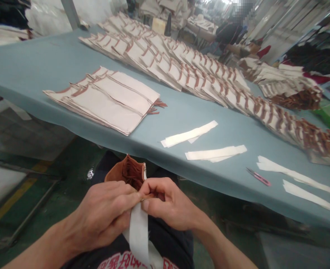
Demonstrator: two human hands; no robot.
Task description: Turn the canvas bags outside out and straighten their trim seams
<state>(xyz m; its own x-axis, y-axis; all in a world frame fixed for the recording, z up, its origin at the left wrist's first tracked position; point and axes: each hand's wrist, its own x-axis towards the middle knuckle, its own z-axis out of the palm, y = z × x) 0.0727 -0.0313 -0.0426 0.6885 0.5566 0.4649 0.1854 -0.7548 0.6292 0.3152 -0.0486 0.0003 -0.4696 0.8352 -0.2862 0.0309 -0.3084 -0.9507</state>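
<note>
Pinches a white fabric strip with the left hand, thumb and fingers closed tight on its upper end. Meets that pinch with the right hand, fingers curled shut on the same end, the thumb tips of both hands touching. Holds all this low over the lap, in front of and below the near edge of the table. Lets the strip hang straight down between the wrists onto dark clothing. Carries a brown bundle of cords just above the knuckles, upright and touching the top of the strip. Cannot tell which hand bears the bundle's weight.

On the table, well apart from the hands:

- A flat stack of cream cloth bags with brown trim at left centre, brown cord ends sticking out at its right side.
- Behind the stack, long overlapping rows of bags, running from the far left down to the right edge.
- Between the stack and the near end of the rows, two loose white strips and, flat, near each other but apart.
- Further right, pink snips, just beside two longer white pieces.
- Past the far end, a person in dark clothing, near a heap of cloth.
</note>
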